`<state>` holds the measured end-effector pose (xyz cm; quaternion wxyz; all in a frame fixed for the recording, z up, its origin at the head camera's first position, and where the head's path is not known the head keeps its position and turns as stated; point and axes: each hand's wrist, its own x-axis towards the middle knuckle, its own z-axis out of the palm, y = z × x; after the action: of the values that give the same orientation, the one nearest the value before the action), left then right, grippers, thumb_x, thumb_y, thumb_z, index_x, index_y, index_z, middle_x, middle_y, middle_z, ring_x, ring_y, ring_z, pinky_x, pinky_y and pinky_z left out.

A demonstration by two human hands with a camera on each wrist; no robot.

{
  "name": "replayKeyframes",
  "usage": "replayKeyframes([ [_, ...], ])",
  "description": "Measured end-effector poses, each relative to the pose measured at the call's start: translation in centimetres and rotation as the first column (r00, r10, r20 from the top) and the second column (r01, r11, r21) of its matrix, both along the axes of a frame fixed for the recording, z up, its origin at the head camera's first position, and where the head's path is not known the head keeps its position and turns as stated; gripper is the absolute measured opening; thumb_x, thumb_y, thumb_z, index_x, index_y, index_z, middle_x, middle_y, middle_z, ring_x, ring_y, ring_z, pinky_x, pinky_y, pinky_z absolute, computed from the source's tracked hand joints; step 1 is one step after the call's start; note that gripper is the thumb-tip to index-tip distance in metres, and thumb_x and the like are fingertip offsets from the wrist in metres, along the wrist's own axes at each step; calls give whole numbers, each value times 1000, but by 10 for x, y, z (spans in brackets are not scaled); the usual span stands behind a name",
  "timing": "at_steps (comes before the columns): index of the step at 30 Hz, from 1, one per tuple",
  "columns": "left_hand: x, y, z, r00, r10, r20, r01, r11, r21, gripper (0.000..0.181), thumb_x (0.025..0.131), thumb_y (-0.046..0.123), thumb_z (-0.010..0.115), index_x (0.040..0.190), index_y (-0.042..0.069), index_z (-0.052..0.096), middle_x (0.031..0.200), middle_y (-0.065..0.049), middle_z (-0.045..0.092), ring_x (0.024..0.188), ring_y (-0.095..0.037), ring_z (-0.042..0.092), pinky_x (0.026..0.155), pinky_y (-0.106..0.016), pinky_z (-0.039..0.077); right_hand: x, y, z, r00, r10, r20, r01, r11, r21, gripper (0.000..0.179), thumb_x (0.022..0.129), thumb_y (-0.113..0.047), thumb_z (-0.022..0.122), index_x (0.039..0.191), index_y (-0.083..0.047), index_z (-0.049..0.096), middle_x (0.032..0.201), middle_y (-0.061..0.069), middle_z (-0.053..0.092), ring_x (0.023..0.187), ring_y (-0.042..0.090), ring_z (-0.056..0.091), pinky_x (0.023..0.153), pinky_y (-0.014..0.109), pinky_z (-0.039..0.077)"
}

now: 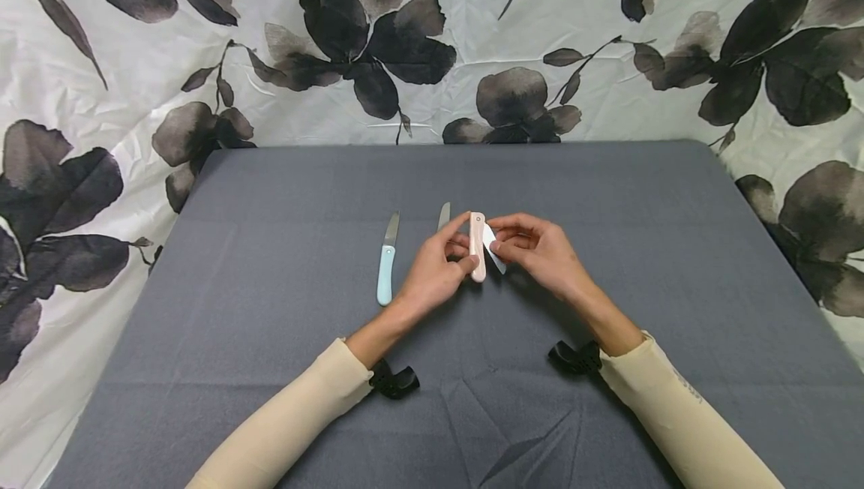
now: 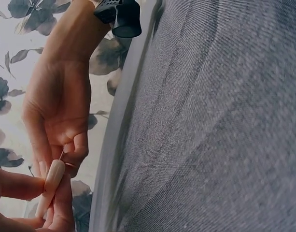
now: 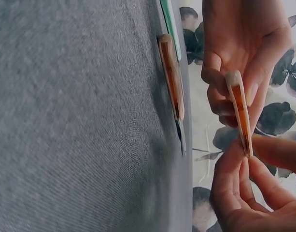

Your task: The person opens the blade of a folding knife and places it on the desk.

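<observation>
A pale pink folding knife is held up between both hands, its blade partly swung out of the handle. My left hand grips the handle between thumb and fingers, near its two ends. My right hand pinches the blade by its flat between thumb and fingertips. In the right wrist view the open slot of the held knife shows orange-brown inside. A light blue folding knife lies unfolded to the left. Behind my left hand another knife's blade shows; its handle is hidden in the head view.
Both knives lie on a grey cloth-covered table. In the right wrist view, the nearer one has a pale handle resting on edge. A white cloth with dark flowers hangs behind the table. Black wrist cameras are strapped below both sleeves.
</observation>
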<state>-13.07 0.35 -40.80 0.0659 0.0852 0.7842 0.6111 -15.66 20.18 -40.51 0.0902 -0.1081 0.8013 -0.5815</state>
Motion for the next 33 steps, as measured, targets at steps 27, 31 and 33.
replayKeyframes([
  [27,-1,-10,1,999,-22,31,21,998,51,71,90,-8,63,157,11,48,114,-18,65,87,-12,63,70,-21,53,0,3,1,1000,13,27,-12,1000,-12,36,97,-2,71,132,4,69,136,24,68,89,-3,70,76,18,58],
  [31,0,-11,1,999,-32,29,31,998,51,71,90,-8,62,157,11,47,115,-19,65,87,-13,63,71,-24,54,1,4,-1,999,27,19,-26,999,-20,35,97,0,69,132,5,68,138,24,67,89,-3,70,76,19,58],
  [33,0,-11,0,999,-37,27,36,998,50,72,90,-8,62,157,11,47,115,-19,65,87,-12,63,71,-26,55,1,5,-2,999,33,20,-33,999,-24,35,97,2,68,132,6,68,139,23,66,88,-2,70,76,19,58],
])
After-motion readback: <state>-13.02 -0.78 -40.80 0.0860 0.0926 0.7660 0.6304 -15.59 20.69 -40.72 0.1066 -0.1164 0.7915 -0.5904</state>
